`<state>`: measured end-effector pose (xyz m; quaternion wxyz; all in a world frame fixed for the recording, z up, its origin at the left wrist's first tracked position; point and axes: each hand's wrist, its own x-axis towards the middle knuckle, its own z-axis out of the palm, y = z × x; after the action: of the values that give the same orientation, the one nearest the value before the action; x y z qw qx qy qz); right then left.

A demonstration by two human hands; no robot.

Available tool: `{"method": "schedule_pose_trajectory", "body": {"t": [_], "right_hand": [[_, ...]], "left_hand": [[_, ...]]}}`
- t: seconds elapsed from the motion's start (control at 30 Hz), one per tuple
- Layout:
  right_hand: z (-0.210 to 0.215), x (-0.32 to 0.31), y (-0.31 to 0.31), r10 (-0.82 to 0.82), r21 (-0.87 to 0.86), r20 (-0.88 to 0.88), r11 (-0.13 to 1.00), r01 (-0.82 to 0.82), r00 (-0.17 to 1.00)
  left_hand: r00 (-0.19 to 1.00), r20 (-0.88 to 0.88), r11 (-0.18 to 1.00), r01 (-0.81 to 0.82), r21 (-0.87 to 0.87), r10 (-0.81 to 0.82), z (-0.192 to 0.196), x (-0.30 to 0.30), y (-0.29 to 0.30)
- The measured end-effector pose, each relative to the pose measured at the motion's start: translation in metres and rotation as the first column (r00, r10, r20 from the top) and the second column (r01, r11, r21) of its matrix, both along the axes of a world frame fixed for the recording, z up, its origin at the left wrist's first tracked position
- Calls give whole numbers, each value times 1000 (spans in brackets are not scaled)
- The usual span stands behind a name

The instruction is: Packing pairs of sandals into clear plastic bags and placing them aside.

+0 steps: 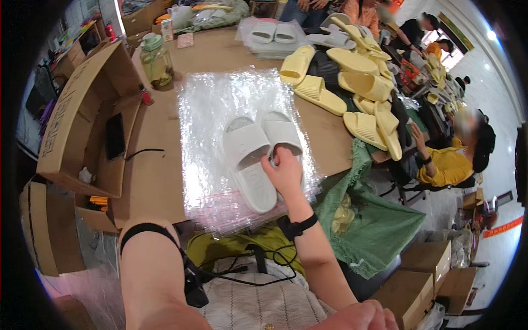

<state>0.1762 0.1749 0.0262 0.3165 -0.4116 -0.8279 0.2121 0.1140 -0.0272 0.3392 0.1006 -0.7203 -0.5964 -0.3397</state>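
Note:
A pair of light grey slide slippers lies on a stack of clear plastic bags in front of me. My right hand is over the right slipper, its fingers closed at the strap's opening. Touching it on the left is the other slipper, sole down, with its toe pointing away from me. My left arm is bent at the lower left with a black strap round it. A blurred hand, seemingly my left hand, is close at the bottom edge; its fingers are partly cut off.
Yellow slippers are heaped at the right of the table. An open carton holding a phone stands left, beside a jar. Green sacking hangs at the near right. A person in yellow sits beyond it.

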Motion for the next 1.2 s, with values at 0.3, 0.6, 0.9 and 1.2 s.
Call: {"method": "schedule_pose_trajectory", "body": {"t": [0.3, 0.6, 0.9, 1.2], "right_hand": [[8, 0, -1, 61, 5, 76, 998, -62, 995], [2, 1, -3, 60, 44, 81, 997, -64, 995], [-6, 66, 37, -224, 20, -3, 974, 224, 975], [28, 171, -22, -175, -100, -610, 984, 144, 773]], "left_hand": [[998, -56, 989, 1, 145, 7, -78, -54, 15], [959, 60, 931, -254, -264, 278, -294, -111, 19], [981, 109, 907, -102, -408, 159, -280, -113, 12], [986, -12, 884, -153, -441, 165, -272, -103, 16]]}}
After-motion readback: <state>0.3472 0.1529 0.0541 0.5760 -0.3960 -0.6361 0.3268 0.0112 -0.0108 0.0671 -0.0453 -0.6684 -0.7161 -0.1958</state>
